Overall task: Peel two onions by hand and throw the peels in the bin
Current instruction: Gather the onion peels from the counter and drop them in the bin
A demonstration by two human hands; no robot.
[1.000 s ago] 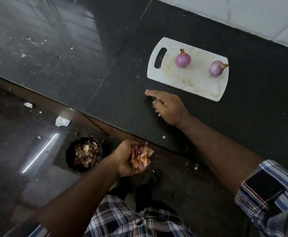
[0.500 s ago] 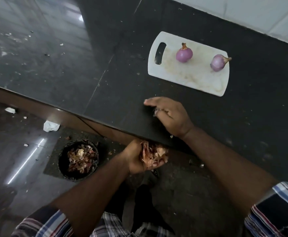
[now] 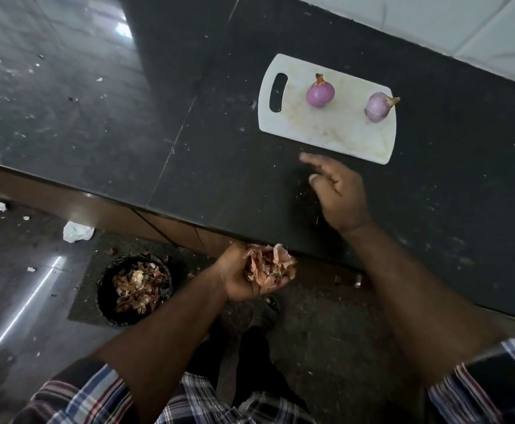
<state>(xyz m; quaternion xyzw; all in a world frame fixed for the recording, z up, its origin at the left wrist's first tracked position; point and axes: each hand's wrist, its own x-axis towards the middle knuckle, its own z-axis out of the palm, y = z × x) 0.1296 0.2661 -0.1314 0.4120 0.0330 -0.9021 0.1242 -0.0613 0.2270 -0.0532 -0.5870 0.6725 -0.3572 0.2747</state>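
Two peeled purple onions, one on the left (image 3: 320, 92) and one on the right (image 3: 378, 106), rest on a white cutting board (image 3: 326, 133) on the black counter. My left hand (image 3: 244, 280) is cupped just below the counter's front edge and holds a heap of dry reddish onion peels (image 3: 270, 266). My right hand (image 3: 337, 194) hovers over the counter in front of the board, fingers spread and blurred, with nothing in it. A round black bin (image 3: 135, 289) stands on the floor to the left of my left hand, with peels inside.
The black counter (image 3: 219, 166) runs diagonally, and small peel crumbs dot it near my right hand. A dark mat (image 3: 88, 301) lies under the bin. Crumpled white paper (image 3: 77, 231) and scraps lie on the floor. White wall tiles (image 3: 433, 22) back the counter.
My right hand has lifted from its sweeping position at the counter edge and opened, moving back toward the board. My left hand keeps holding the peels below the edge.
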